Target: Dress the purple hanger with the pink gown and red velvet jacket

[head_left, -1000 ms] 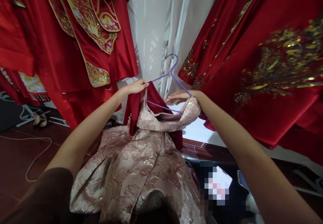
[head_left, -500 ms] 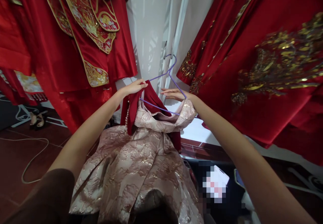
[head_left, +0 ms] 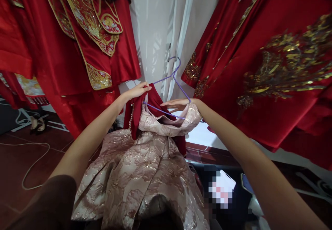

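Note:
A pink brocade dress (head_left: 140,168) with a metallic floral pattern hangs in front of me on a purple hanger (head_left: 183,91). A dark red garment (head_left: 157,98) with a beaded edge drapes over the hanger's left side, partly behind the dress. My left hand (head_left: 138,90) is closed on the red garment at the hanger's left shoulder. On the other side, my right hand (head_left: 178,104) reaches behind the hanger's right arm. Its fingers are stretched out flat to the left, with the tips at the red cloth. The dress's right shoulder sits just below that wrist.
Red embroidered gowns hang at the left (head_left: 124,50) and right (head_left: 259,112). Behind the hanger are white poles (head_left: 181,33) and a pale curtain (head_left: 153,26). A cable (head_left: 36,164) and dark shoes (head_left: 41,124) lie on the floor. A white card (head_left: 227,181) lies lower right.
My right hand has shifted slightly left and down, bringing its fingertips to the red cloth. My left hand stays almost where it was.

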`<move>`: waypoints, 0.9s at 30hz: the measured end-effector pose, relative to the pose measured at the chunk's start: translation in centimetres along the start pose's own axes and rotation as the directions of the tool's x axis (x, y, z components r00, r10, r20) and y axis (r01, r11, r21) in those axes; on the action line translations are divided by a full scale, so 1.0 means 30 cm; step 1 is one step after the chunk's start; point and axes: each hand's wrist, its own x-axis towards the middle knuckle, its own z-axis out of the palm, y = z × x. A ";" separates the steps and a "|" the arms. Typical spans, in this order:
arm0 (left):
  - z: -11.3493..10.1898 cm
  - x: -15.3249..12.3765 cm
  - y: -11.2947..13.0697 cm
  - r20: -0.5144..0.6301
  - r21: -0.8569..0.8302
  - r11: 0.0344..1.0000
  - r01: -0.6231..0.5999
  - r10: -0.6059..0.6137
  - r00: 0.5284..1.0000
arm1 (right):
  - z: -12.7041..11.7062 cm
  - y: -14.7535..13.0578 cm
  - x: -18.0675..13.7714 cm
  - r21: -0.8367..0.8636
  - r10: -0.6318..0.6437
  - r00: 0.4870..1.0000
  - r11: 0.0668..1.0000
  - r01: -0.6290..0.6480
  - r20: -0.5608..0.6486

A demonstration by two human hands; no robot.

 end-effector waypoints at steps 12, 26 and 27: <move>-0.001 -0.011 0.015 -0.005 0.024 1.000 0.001 0.000 1.000 | 0.013 -0.013 -0.027 -0.303 0.110 0.956 0.933 -0.194 -0.272; 0.028 0.016 -0.069 -0.123 0.277 0.952 -0.130 0.170 0.978 | -0.130 0.010 -0.170 -0.468 -0.412 0.225 0.808 -0.357 -0.883; 0.032 0.012 -0.066 -0.122 0.276 0.952 -0.135 0.174 0.977 | -0.132 0.020 -0.199 -0.450 -0.392 0.224 0.810 -0.376 -0.892</move>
